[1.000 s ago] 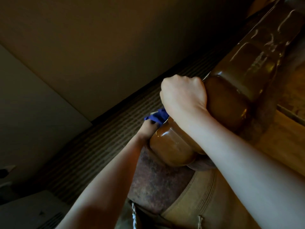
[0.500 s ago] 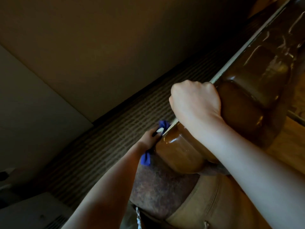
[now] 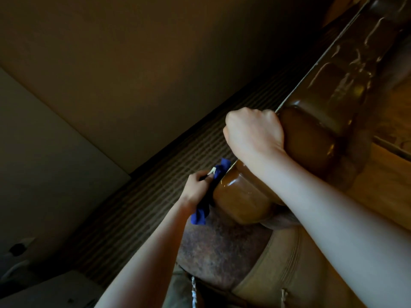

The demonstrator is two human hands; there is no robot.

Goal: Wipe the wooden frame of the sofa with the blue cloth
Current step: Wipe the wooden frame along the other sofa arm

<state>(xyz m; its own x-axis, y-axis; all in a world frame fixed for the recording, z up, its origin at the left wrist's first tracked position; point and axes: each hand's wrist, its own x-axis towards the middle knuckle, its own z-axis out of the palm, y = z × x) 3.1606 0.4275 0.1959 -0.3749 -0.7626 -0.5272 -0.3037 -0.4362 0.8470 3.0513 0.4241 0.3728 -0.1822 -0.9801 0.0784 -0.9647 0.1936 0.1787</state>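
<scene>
Blue cloth (image 3: pixel 212 192) gripped in left hand (image 3: pixel 196 187), pressed against outer side of glossy wooden frame (image 3: pixel 242 196); tail hung below wrist. Frame top clasped by right hand (image 3: pixel 253 135), fingers curled over.

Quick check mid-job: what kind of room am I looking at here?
Probably a living room in a home, dimly lit. A sofa with a glossy carved wooden frame and worn upholstery stands close to a plain wall, with ribbed carpet on the floor between them.
</scene>
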